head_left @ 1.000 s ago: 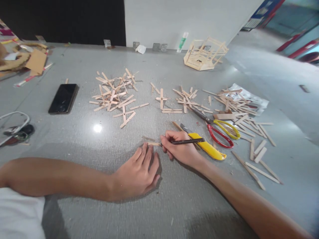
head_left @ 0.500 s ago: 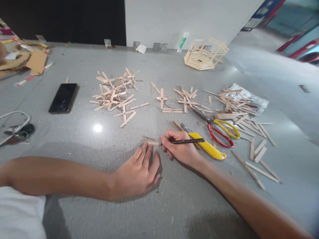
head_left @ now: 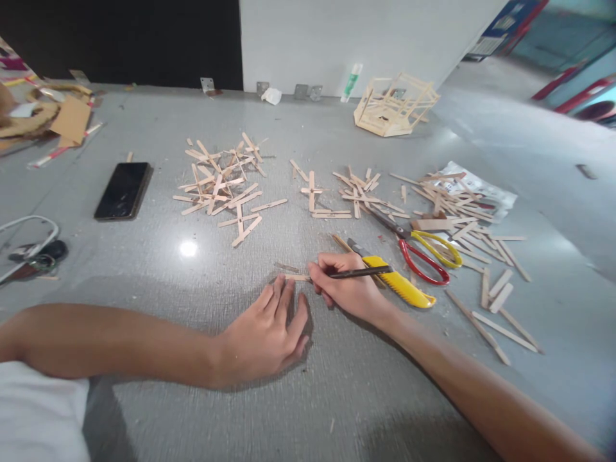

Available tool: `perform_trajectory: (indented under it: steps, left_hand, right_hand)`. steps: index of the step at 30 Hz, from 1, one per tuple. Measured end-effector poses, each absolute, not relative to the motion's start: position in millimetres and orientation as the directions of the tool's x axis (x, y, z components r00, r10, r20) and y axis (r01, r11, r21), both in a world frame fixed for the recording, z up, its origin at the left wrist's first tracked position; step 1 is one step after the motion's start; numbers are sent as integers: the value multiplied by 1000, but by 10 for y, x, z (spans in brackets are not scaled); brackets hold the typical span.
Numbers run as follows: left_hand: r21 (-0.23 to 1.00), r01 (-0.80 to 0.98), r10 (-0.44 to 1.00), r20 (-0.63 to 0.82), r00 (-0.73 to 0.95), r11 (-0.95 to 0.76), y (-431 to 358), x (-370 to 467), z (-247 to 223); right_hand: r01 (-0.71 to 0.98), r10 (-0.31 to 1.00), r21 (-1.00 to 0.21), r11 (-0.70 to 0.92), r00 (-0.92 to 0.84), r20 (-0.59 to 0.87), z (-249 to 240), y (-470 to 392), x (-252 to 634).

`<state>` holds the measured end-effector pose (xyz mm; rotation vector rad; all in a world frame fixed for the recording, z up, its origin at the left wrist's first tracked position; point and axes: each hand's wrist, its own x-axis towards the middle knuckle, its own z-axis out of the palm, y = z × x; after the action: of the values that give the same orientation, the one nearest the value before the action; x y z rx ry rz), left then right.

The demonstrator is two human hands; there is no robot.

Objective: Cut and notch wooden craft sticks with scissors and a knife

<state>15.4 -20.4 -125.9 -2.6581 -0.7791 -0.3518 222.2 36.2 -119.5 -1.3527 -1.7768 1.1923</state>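
Observation:
My left hand [head_left: 267, 327] rests on the grey table with its fingers spread, fingertips pressing on one end of a short popsicle stick [head_left: 297, 278]. Pinched in my right hand [head_left: 349, 282] is a slim black pen [head_left: 360, 272], its tip hidden by my fingers at the stick's right end. A dark thin sliver [head_left: 287, 267] lies just beyond the stick. Under and beside my right hand is a yellow-handled utility knife [head_left: 402, 285]. Scissors [head_left: 423, 253] with one red and one yellow handle lie just past the knife.
Popsicle-stick piles lie at the centre left [head_left: 216, 179], the middle [head_left: 360, 192] and the right [head_left: 457, 199]. A stick-built frame [head_left: 385, 122] and a glue tube [head_left: 351, 83] stand at the back. A phone [head_left: 122, 191], cable [head_left: 48, 221] and cardboard scraps [head_left: 71, 120] are left.
The view has shifted very slightly. Both hands, the pen and the stick stay in almost the same place.

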Motion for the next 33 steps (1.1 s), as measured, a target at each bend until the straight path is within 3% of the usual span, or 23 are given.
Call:
perform_trajectory:
  steps: [8, 20, 25, 30, 33]
  left_hand:
    - [-268, 563, 468, 345, 814, -782, -223, 152, -1246]
    - [-340, 558, 420, 401, 814, -757, -259, 141, -1263]
    - [-359, 558, 372, 470, 800, -748, -251, 149, -1262]
    - [-316, 559, 405, 439, 802, -766, -233, 149, -1243]
    - [-237, 573, 471, 373, 799, -784, -201, 144, -1248]
  right_hand:
    - [427, 940, -896, 121, -339, -34, -1217, 360, 2247]
    - [113, 951, -976, -187, -226, -209, -1119, 427, 2334]
    - [107, 945, -968, -227, -215, -245, -1130, 452, 2357]
    - [9, 978, -979, -202, -57, -202, -1139, 507, 2418]
    - [48, 985, -985, -164, -35, -166, -1137, 497, 2442]
